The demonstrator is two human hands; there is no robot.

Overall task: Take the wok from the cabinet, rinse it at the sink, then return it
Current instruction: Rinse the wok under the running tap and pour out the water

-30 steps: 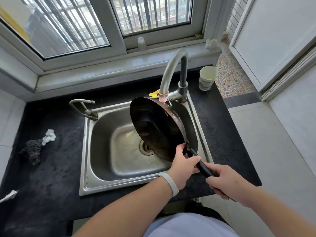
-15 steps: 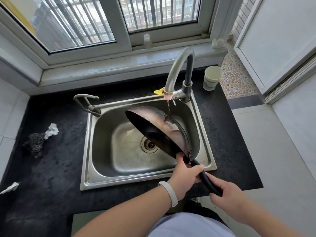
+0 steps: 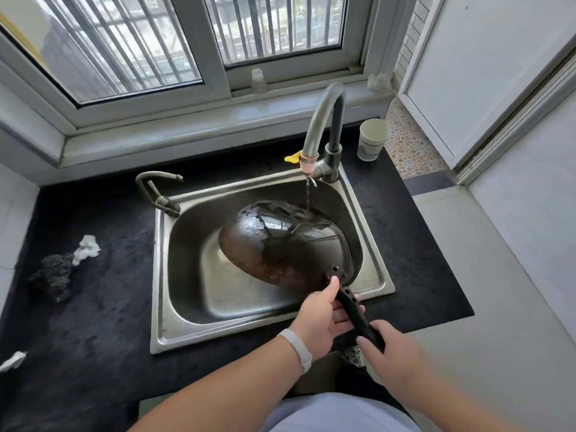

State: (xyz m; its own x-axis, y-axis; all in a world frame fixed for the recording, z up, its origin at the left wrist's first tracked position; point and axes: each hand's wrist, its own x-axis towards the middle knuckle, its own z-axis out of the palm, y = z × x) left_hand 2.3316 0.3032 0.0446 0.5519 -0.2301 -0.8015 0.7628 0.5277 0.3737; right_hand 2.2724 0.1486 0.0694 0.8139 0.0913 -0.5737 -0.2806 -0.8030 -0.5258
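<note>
Black countertop (image 3: pixel 93 307), near edge: right hand (image 3: pixel 389 347) wraps the end of the handle (image 3: pixel 355 310); left hand (image 3: pixel 321 316) clasps it nearer the pan, thumb on top, fingers beneath. Wok (image 3: pixel 280 244) hangs bottom-up and tilted over the sink (image 3: pixel 174 307), likely so the faucet (image 3: pixel 321 120) stream strikes its outer shell and drains into the basin; inverted, it holds nothing. Paper cup (image 3: pixel 372 138) beside the faucet: contents unreadable.

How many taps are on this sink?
2: the tall tap at the back right of the sink, running onto the wok, and the small tap at its back left corner.
</note>
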